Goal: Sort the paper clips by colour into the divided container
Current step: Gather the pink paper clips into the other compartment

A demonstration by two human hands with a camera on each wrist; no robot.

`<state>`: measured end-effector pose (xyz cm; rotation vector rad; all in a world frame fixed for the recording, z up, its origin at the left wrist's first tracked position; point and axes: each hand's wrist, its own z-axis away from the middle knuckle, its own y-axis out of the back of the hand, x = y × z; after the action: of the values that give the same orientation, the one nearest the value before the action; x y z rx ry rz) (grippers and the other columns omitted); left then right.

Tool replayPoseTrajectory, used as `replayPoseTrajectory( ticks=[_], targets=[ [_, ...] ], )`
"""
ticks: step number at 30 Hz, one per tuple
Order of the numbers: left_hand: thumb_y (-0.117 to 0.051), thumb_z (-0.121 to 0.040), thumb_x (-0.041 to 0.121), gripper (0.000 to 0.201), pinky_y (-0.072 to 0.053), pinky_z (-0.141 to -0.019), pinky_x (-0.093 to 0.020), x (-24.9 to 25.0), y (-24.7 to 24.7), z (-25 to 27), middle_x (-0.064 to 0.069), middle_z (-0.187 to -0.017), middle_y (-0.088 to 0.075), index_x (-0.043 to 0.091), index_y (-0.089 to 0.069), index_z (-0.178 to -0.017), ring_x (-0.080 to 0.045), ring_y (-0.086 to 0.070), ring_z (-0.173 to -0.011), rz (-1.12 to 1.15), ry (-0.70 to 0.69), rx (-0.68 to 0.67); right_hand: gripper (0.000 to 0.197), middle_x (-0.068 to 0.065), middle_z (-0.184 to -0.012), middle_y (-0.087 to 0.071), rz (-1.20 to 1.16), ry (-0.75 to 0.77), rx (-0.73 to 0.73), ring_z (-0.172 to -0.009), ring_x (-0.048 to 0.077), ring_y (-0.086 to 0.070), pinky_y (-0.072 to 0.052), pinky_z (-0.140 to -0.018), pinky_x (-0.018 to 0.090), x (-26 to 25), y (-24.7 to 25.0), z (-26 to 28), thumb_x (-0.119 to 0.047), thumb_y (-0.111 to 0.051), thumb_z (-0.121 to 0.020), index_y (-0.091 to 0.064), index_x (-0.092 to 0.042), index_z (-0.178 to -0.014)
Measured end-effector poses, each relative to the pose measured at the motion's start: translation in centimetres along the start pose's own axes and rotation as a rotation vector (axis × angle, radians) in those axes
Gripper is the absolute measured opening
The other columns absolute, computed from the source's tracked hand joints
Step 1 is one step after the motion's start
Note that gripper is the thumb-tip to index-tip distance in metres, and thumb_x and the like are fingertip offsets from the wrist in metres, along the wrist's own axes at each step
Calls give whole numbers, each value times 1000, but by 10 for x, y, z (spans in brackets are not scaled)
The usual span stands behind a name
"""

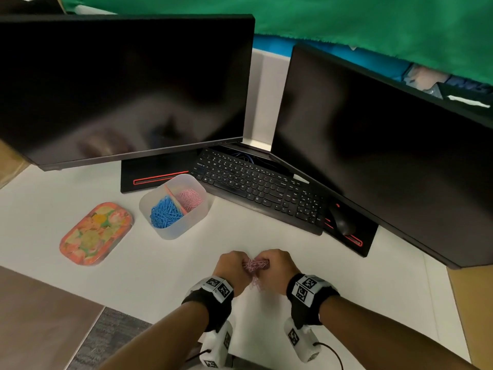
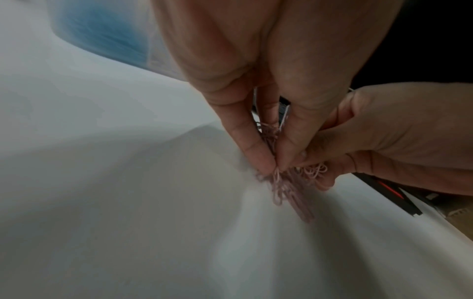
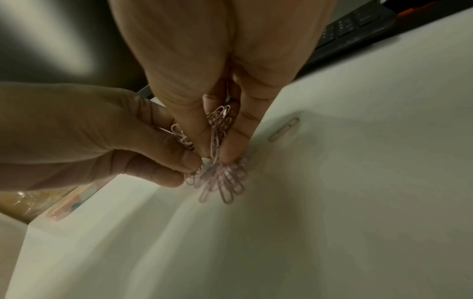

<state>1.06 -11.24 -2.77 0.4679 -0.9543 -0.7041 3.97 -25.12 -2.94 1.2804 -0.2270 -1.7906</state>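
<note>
White desk (image 1: pixel 149 265) carries everything; two dark monitors and a keyboard (image 1: pixel 256 188) stand behind.

Divided container (image 1: pixel 170 228): forward-left of the hands, well apart. Blue clips (image 1: pixel 165 212) in near compartment, pink pile (image 1: pixel 190 198) in far one.

Left hand (image 1: pixel 231 268) and right hand (image 1: pixel 274 267) meet just above desk, fingers of both curled and pinching one tangled bunch of pink paper clips (image 1: pixel 255 266). Bunch hangs down, long axis roughly vertical.

One loose clip (image 3: pixel 283 129) lies flat beside the right hand; colour probably pink, view dim.

Judgement: left hand is nearer the container; pink goes to the far compartment.
</note>
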Motion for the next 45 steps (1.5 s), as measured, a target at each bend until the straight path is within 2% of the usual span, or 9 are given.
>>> replayPoseTrajectory(
  ticks=[4, 9, 13, 16, 25, 34, 39, 42, 45],
  targets=[
    [-63, -76, 12, 8, -42, -64, -23, 3, 22, -4, -2, -81, -65, 14, -67, -84, -20, -60, -78, -10, -53, 57, 8, -1, -79, -71, -54, 32, 6, -75, 12, -65, -53, -66, 21, -20, 12, -9, -17, -67, -78, -74, -15, -82],
    [-64, -77, 12, 6, -41, -61, -22, 7, 78, -9, -4, -77, -68, 17, -66, -78, -19, -59, -71, -5, -94, 209, 5, 2, -69, -68, -84, 133, 26, -58, 12, -59, -50, -55, 27, -73, 28, -32, -18, -71, -79, -72, -13, -81],
    [-65, -81, 16, 8, -42, -59, -24, -3, 128, -16, 2, -68, -59, 19, -61, -76, -18, -58, -68, -32, -119, 293, 8, 1, -71, -70, -18, 227, 41, -61, 14, -63, -53, -55, 28, -125, 32, -59, -24, -71, -80, -73, -16, -81],
    [-66, -83, 22, 8, -40, -63, -26, -12, 161, -23, 1, -70, -59, 17, -63, -77, -19, -57, -69, -80, -63, 375, 8, 3, -74, -70, 15, 260, 74, -63, 15, -61, -45, -52, 20, -159, 26, -83, -21, -70, -80, -74, -15, -83],
    [-73, -82, 21, 22, -54, -83, -32, -18, 194, -60, -7, -101, -70, 13, -70, -102, -22, -63, -89, -198, 150, 298, 8, 13, -96, -70, 237, 128, 31, -85, 29, -68, -59, -77, 38, -201, -1, -134, -9, -66, -83, -70, -7, -88],
    [-63, -84, 21, 20, -52, -70, -30, -10, 193, -62, -7, -91, -68, 14, -69, -102, -24, -62, -81, -257, 64, 281, 32, 5, -111, -70, -9, 230, -29, -99, 18, -64, -51, -89, 26, -180, 28, -114, -12, -60, -87, -65, -16, -118],
    [-57, -79, 19, 12, -51, -78, -30, -6, 160, -46, 1, -93, -62, 23, -61, -90, -19, -61, -89, -277, -162, 236, 45, 0, -128, -61, 390, 177, -76, -99, 16, -65, -53, -85, 25, -93, 41, -69, -10, -50, -91, -52, -26, -133],
    [-61, -80, 20, 17, -49, -80, -29, -5, 124, -34, 4, -96, -62, 25, -61, -96, -16, -59, -89, -334, -272, 65, 49, 0, -150, -40, 527, 180, -159, -135, 16, -42, -35, -112, 28, -35, 28, -35, -19, -47, -94, -40, -22, -143],
    [-63, -80, 22, 18, -45, -75, -25, -11, 87, -26, 7, -94, -62, 27, -61, -98, -15, -57, -86, -366, -255, -73, 51, 2, -159, -19, 573, 285, -245, -147, 16, -17, -24, -118, 31, -1, 9, -4, -22, -46, -96, -35, -17, -145]
  ],
)
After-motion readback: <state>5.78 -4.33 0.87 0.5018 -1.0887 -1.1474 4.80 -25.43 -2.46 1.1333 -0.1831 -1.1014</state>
